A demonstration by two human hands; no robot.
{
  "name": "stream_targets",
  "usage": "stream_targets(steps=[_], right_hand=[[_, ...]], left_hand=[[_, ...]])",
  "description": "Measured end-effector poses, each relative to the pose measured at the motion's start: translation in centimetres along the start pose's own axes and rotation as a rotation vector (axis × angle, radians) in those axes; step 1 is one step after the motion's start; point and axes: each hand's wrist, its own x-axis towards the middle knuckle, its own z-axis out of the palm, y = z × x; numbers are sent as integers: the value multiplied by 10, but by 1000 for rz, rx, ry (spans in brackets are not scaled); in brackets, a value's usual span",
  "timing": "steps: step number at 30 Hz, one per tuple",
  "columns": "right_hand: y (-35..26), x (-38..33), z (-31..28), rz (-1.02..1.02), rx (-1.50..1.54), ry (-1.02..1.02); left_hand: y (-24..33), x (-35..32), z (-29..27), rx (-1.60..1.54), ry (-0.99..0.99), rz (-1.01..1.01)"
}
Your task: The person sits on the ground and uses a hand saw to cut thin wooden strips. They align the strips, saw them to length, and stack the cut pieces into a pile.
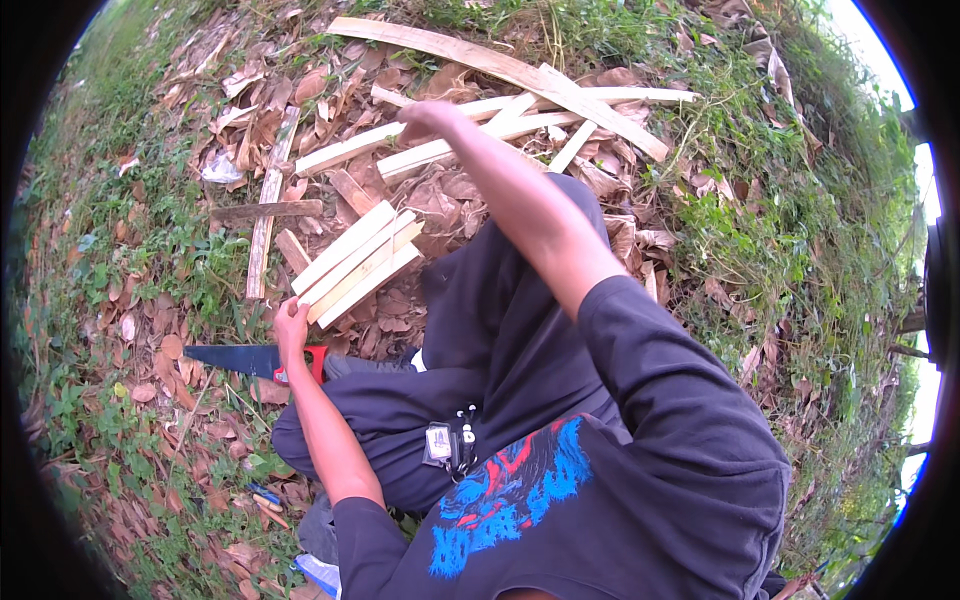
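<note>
Several short pale wooden slats (345, 248) lie side by side on dry leaves, left of my bent legs. My left hand (290, 326) is closed on the near end of one of these slats, fingertips at its edge. My right hand (428, 120) is stretched out over a heap of longer wooden strips (345, 150). Its fingers point down and are partly hidden and blurred, so whether they hold a strip does not show. A hand saw (235, 358) with a dark blade and red handle lies beside my left wrist.
A long wide plank (500, 68) crosses the heap at the far side. Weathered boards (265, 225) lie crossed on the left. Small blue and orange tools (266, 498) rest in the grass at lower left. Clear plastic (222, 168) sits among the leaves.
</note>
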Motion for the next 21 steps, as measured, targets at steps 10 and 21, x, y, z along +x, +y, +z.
stream_targets(steps=[10,21], right_hand=[[150,-67,50,39,-462,415],[148,-69,54,66,-486,484]], left_hand=[[-15,10,3,94,31,35],[2,4,0,132,13,24]])
